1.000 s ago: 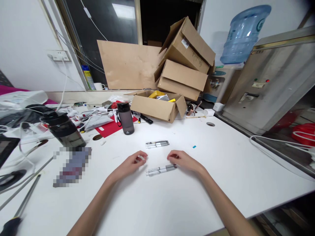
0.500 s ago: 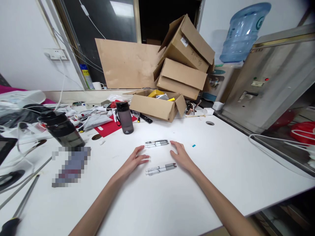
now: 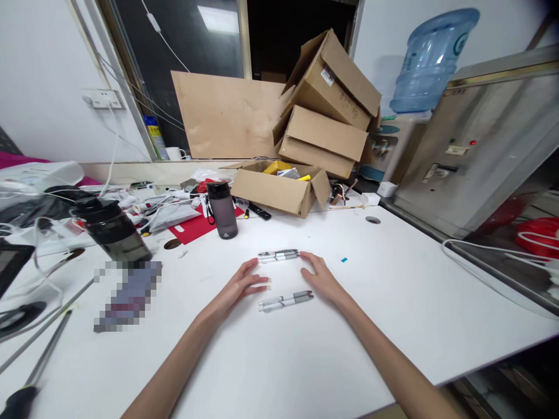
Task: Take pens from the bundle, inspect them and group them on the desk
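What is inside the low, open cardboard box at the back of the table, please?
The cardboard box shows a yellow item, something grey and white, and a bright yellow piece. Its front wall hides whatever lies lower.

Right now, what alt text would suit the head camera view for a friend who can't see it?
A person's left hand and right hand are at opposite ends of the far pens on a white table, fingers perhaps touching them. More pens lie nearer the camera; a dark bottle and an open cardboard box stand behind.
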Motion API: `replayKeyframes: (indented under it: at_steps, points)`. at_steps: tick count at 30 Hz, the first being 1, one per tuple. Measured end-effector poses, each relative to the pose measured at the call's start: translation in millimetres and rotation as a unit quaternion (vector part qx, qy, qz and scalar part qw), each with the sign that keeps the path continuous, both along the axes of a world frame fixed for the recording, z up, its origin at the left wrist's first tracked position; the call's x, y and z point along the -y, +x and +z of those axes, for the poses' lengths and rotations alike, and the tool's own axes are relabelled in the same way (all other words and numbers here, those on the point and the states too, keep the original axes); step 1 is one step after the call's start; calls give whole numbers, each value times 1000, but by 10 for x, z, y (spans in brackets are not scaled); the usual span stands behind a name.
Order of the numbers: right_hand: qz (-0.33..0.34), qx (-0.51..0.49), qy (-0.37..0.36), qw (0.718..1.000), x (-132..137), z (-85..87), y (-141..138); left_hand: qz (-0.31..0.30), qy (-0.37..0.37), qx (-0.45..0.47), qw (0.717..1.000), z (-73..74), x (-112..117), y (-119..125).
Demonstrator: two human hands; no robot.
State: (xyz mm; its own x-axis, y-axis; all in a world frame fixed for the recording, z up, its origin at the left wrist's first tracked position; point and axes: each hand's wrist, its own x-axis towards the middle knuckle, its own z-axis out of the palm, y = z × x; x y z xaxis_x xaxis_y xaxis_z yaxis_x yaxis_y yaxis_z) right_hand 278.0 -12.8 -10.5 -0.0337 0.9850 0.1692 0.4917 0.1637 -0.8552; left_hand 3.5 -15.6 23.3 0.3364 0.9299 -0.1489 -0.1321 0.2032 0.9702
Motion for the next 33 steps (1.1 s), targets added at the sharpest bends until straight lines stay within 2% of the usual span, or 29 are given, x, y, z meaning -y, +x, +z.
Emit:
replayKeyframes:
  at_steps: [7, 14, 18, 21, 27, 33]
  points:
    - [8, -36, -27, 999, -12, 56, 21, -5, 1, 3, 1000, -5, -3, -5]
    - [2, -126, -58, 990, -17, 133, 17, -9, 8, 7, 1000, 33, -2, -14]
    - [-11, -188, -47, 981, -10, 218, -2, 29, 25, 4, 999, 25, -39, -26]
    - [-18, -224, -71, 972, 17, 281, -17, 68, 32, -1, 997, -16, -78, -54]
    - [1, -237, -89, 967, 58, 333, -44, 74, 47, -35, 995, -107, -120, -111]
    - [13, -225, -80, 971, 60, 315, -42, 47, 75, -88, 992, -42, -79, -91]
